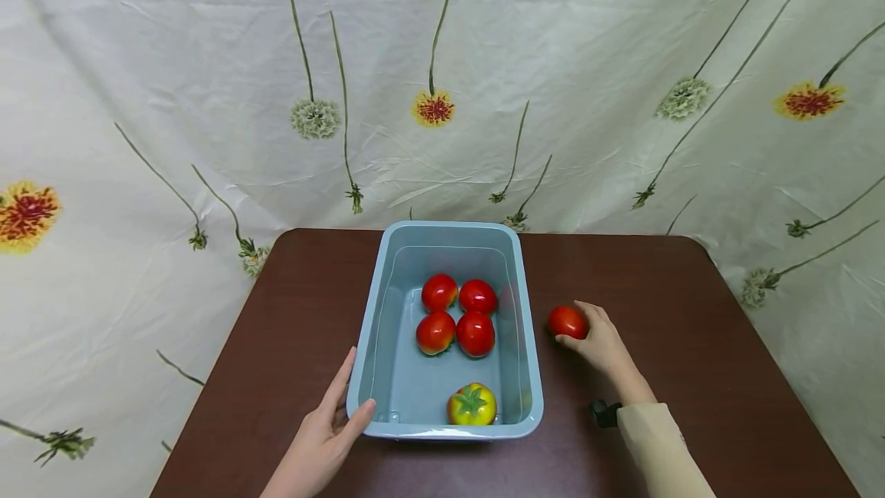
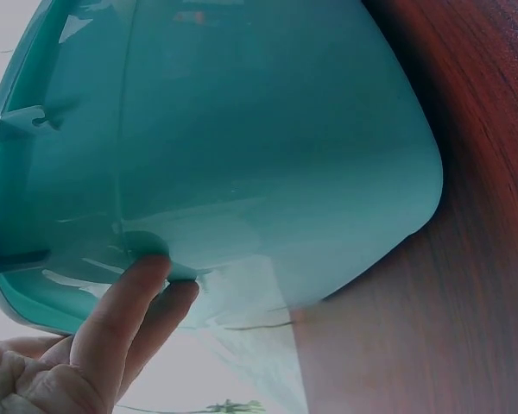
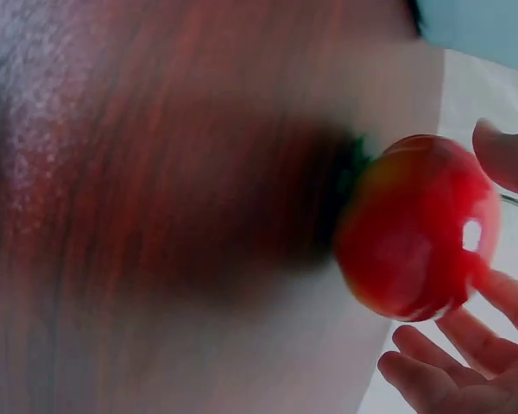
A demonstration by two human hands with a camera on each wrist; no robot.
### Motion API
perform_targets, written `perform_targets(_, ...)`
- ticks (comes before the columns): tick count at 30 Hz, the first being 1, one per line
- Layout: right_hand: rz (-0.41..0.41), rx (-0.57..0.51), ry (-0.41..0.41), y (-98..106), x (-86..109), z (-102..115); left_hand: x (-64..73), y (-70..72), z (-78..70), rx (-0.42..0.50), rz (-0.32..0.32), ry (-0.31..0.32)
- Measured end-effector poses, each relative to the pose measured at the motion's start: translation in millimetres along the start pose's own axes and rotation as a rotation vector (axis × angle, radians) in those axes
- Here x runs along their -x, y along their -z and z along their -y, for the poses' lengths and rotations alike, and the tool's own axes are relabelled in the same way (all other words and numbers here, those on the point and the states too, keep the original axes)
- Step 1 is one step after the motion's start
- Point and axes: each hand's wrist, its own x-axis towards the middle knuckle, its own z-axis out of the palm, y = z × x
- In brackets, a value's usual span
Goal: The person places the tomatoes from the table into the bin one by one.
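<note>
A light blue plastic bin (image 1: 449, 430) holds several red tomatoes (image 1: 475, 334) grouped in its middle and one yellow-green tomato (image 1: 472, 404) with its leafy top up near the front wall. My left hand (image 1: 325, 429) grips the bin's front left corner, thumb at the rim and fingers along the outside. In the left wrist view, fingertips (image 2: 147, 276) lie against the outer wall. To the right of the bin, my right hand (image 1: 603, 343) holds another red tomato (image 1: 567, 322) between thumb and fingers. Its green leaves face the table in the right wrist view.
Everything stands on a dark brown wooden table (image 1: 304, 290) with rounded far corners. Behind and around it hangs a white cloth (image 1: 228, 52) printed with flowers. A black band (image 1: 604, 413) is on my right wrist, by a light sleeve (image 1: 657, 444).
</note>
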Motion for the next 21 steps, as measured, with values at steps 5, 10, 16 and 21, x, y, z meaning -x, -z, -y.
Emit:
perform_targets(5, 0.013, 0.009, -0.015, -4.4, -1.8, -3.5, 0.4, -0.2, 1.0, 0.011, -0.002, -0.01)
perform_targets(10, 0.024, 0.008, -0.032, -8.1, -2.2, -4.5, 1.1, -0.1, 0.8, 0.021, 0.001, -0.002)
perform_targets(16, 0.023, 0.007, -0.037, -10.1, -2.3, -3.7, 1.0, 0.0, 0.4, 0.015, -0.001, 0.005)
perform_targets(21, 0.009, 0.008, -0.033, -11.1, -2.4, -4.4, 0.4, 0.1, 0.3, 0.009, -0.005, 0.002)
